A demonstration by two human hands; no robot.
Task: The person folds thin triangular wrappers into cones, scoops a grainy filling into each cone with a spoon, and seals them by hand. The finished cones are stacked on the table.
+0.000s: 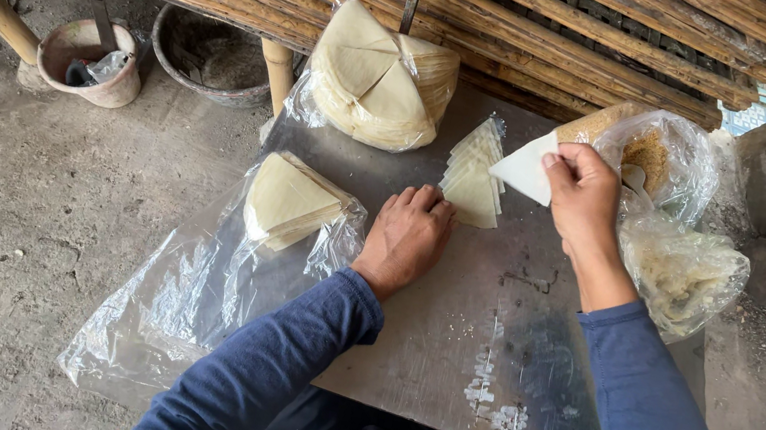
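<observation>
Two bare hands in blue sleeves are seen from above over a grey metal table (444, 346). A white triangular pastry sheet (523, 168) is pinched between the thumb and fingers of the right hand (586, 197), which is raised slightly above the table's far right part. The left hand (408, 234) is laid knuckles up on the table, its fingers curled together with nothing held, its fingertips just beside a fanned row of triangular sheets (475, 173). That row is spread flat on the table between the two hands.

Farther back, a thick round stack of pale sheets (378, 78), cut into wedges, is wrapped in clear plastic. Left of the left hand, a smaller wedge-shaped stack (289, 201) is set on a long piece of clear plastic (167, 304) that hangs over the table's edge. At the right, an open plastic bag of brown crumbly filling (659, 160) is placed just behind the right hand, with another filled plastic bag (683, 275) beside the wrist. Bamboo poles (533, 25) are stacked behind the table, and two dirty buckets (92, 60) are set on the concrete floor at the left.
</observation>
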